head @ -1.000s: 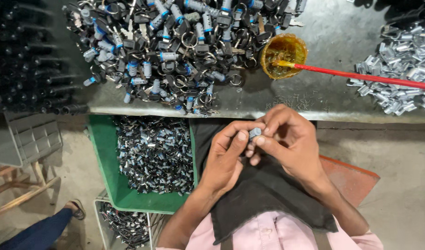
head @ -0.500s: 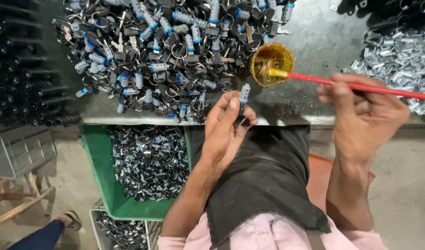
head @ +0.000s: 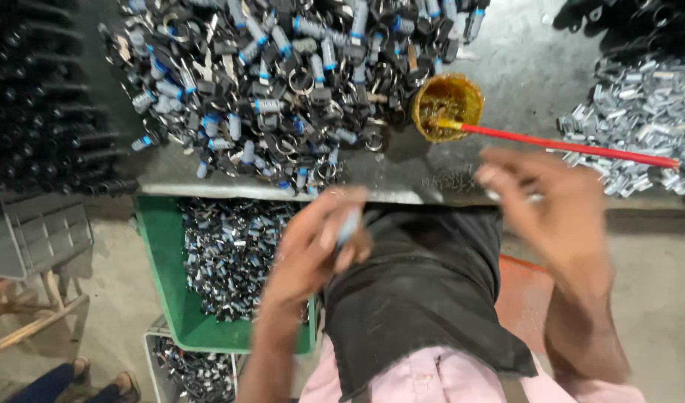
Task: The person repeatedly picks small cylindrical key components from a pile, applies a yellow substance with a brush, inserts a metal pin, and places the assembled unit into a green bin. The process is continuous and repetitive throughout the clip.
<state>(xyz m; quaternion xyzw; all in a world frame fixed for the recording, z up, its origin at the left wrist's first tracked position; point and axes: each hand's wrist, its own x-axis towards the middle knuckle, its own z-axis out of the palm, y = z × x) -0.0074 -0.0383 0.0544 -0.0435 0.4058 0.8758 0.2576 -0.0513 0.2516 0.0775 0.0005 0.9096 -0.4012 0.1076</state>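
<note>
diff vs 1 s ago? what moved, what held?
Right hand left the small part, reached to the red brush, and is now pulling back blurred, with no brush in it. Left hand kept the part and dropped toward the lap. Yellow cup and green bin unchanged.

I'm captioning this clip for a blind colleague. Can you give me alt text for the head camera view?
Seen from above, a person's left hand holds a small metal part over a dark cloth on their lap, while the blurred right hand is beside a red-handled brush resting in a yellow cup. A pile of blue-banded parts covers the bench above a green crate.
</note>
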